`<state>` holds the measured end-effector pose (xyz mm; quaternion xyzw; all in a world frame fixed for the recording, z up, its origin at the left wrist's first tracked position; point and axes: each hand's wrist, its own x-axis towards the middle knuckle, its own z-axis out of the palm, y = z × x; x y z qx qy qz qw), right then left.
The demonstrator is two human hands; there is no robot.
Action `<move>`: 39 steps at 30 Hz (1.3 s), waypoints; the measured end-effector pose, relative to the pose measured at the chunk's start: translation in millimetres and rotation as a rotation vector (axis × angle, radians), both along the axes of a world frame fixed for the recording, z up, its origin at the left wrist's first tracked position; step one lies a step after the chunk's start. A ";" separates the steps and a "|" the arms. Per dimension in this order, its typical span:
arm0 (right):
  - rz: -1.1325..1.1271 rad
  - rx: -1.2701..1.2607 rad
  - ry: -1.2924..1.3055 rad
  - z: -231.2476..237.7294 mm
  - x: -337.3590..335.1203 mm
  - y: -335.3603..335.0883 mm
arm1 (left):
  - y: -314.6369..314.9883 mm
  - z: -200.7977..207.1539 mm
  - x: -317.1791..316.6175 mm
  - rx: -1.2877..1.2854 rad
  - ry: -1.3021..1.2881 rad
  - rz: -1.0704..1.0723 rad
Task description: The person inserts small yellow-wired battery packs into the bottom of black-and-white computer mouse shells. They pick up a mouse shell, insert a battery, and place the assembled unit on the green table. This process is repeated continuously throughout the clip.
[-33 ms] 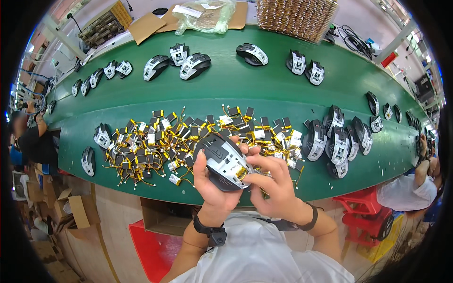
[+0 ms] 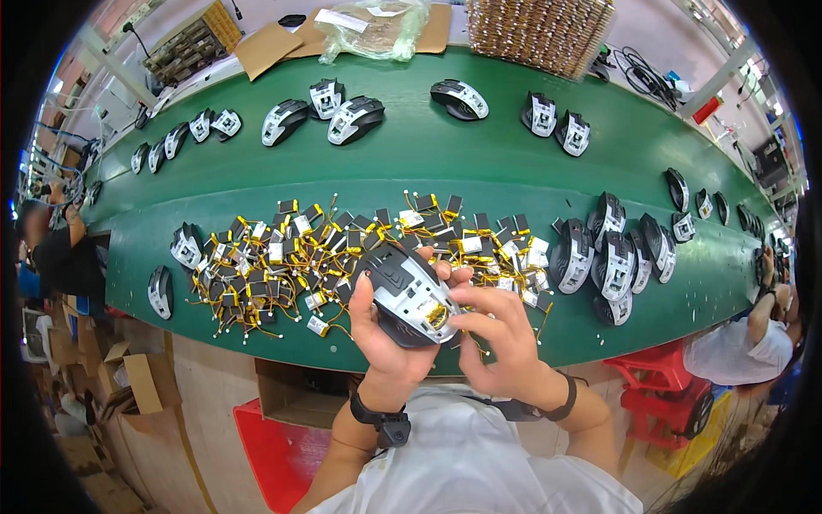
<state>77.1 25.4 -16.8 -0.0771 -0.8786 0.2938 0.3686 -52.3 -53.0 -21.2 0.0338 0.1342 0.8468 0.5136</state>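
Observation:
My left hand (image 2: 390,338) is closed around a computer mouse (image 2: 398,287) with its upper cover off, a black body with a white inner frame, held tilted above the table's near edge. In an opening at its lower right lies a yellow piece (image 2: 437,316), like the yellow-taped end of a battery. My right hand (image 2: 501,338) is bent at this opening, thumb and fingertips close together against the mouse's edge; what they pinch, if anything, is hidden. Behind both hands spreads a pile of small batteries (image 2: 257,278), black, white and yellow, with thin wires and plugs.
Several open mice (image 2: 615,265) are heaped right of the pile; two more (image 2: 160,292) lie left of it. Further mice (image 2: 355,120) line the green table's (image 2: 411,163) far part. A partitioned carton (image 2: 539,34) stands behind. People sit left and right; red stools (image 2: 655,381) stand below.
My right fingertips have drawn slightly back from the opening, so more of the yellow piece shows. My left hand and the mouse stay nearly in place.

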 end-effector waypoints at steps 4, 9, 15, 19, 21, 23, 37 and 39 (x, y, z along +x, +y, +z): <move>0.030 -0.239 0.057 1.7 1.5 -6.8 | -0.3 1.8 -2.7 0.006 0.029 0.003; 0.063 -0.208 -0.080 28.8 -11.8 5.2 | -1.1 6.2 8.7 -0.157 0.561 0.099; 0.109 -0.525 -0.336 42.8 -11.3 54.3 | 5.0 -7.5 -5.4 -0.170 0.794 -0.264; -0.419 -0.237 -0.352 45.7 -5.0 168.6 | -6.7 11.1 -5.9 -0.228 1.013 -0.176; -0.780 -0.087 -0.513 32.8 33.0 270.5 | -17.3 16.1 -11.9 -0.177 0.914 -0.278; -1.013 -0.209 -0.743 15.2 79.0 342.4 | -21.3 20.3 -15.9 -0.155 0.952 -0.233; -0.927 -0.139 -1.075 -25.0 -55.1 373.0 | -50.3 33.7 -38.1 -0.205 1.030 -0.171; -1.016 -0.211 -1.012 -18.9 -53.6 366.7 | -63.2 36.0 -48.6 -0.173 0.995 -0.175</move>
